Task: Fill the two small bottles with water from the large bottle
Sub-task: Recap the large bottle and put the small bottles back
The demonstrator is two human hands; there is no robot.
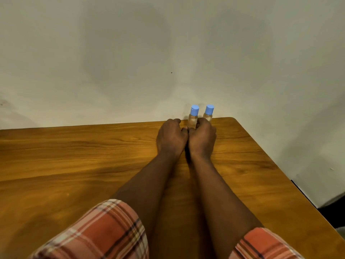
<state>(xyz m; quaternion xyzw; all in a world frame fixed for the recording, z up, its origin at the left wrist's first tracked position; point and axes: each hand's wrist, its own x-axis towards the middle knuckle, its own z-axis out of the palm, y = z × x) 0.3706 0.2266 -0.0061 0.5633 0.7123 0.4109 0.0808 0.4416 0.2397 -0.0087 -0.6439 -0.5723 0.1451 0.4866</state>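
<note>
Two small clear bottles with blue caps stand upright side by side at the table's far edge, the left small bottle (193, 117) and the right small bottle (208, 114). My right hand (202, 137) curls its fingers around the base of the right small bottle, and its thumb lies in front of the left one's base. My left hand (171, 135) sits just left of the left bottle with its fingers curled under. Its thumb meets my right thumb, and nothing shows in its grasp. Both bottles' lower parts are hidden. No large bottle is in view.
The wooden table (93, 156) stretches wide to the left. Its rounded far-right corner (233, 119) is close behind the bottles. A plain wall (168, 53) rises right behind the far edge. The floor drops away past the table's right edge.
</note>
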